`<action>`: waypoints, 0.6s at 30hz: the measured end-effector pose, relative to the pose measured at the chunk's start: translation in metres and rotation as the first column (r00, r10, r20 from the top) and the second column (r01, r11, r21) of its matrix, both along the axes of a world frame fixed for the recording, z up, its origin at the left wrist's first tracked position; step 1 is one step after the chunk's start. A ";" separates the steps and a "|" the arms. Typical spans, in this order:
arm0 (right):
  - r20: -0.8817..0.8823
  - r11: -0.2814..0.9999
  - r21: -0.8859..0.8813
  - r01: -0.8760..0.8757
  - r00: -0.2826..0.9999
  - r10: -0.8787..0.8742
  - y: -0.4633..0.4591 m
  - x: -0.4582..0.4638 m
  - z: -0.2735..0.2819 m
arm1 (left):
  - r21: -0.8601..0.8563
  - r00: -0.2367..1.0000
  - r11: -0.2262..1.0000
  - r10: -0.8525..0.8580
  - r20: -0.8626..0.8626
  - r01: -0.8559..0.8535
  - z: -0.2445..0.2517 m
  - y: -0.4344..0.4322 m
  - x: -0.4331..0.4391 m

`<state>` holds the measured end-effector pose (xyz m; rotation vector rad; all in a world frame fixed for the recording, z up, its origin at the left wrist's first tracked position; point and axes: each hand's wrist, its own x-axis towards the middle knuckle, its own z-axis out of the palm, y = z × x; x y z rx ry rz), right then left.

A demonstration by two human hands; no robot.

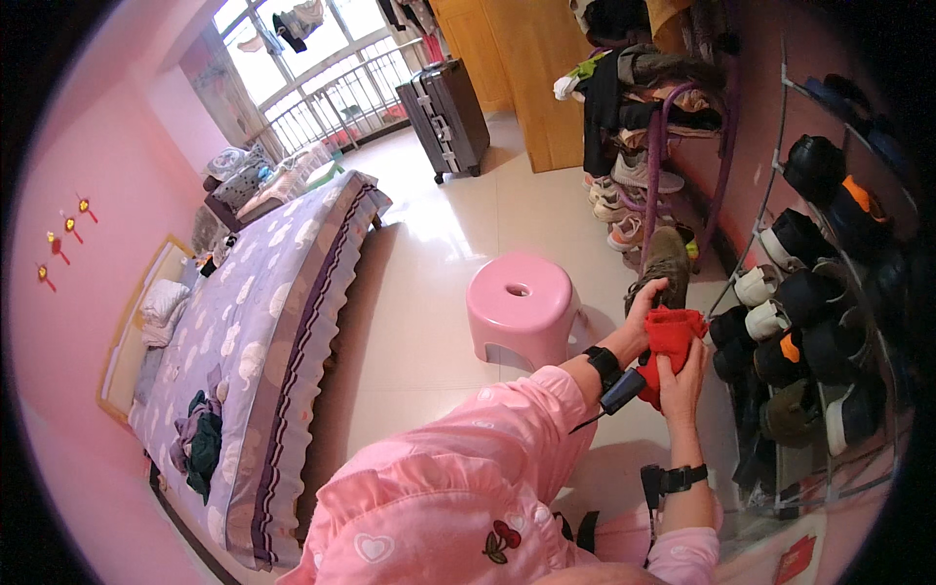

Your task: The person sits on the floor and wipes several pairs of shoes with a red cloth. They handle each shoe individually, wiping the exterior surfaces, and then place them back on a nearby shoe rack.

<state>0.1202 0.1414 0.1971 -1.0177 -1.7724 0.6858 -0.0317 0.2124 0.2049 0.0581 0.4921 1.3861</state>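
My left hand (640, 316) is closed on an olive-brown lace-up shoe (667, 265), held with its toe pointing away from me. The red cloth (676, 335) hides the shoe's near end and part of that hand. My right hand (681, 376) grips the bunched cloth from the near side, thumb lying over it. The cloth rests against the shoe's near end. Each wrist wears a black strap with a small device: the left strap (604, 365) and the right strap (684, 479).
A pink plastic stool (521, 296) stands left of my hands. Close on the right is a shoe rack (779, 170) with several shoes. Ahead, a purple-framed rack (653, 175) carries clothes and shoes. A bed (267, 292) fills the left side; a dark suitcase (446, 121) stands farther back.
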 end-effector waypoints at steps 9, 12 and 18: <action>-0.339 0.968 -0.245 0.047 0.932 -0.131 0.042 0.016 -0.018 | 0.224 0.972 0.956 -0.148 -0.180 0.187 -0.006 -0.019 0.020; -0.359 0.976 -0.208 0.066 0.923 -0.139 0.041 0.018 -0.013 | 0.194 0.966 0.966 -0.128 -0.224 0.173 -0.005 -0.020 0.023; 0.060 0.998 0.040 0.055 0.997 -0.057 0.002 0.004 -0.005 | -0.014 0.996 0.996 0.086 0.004 -0.086 -0.008 -0.002 -0.005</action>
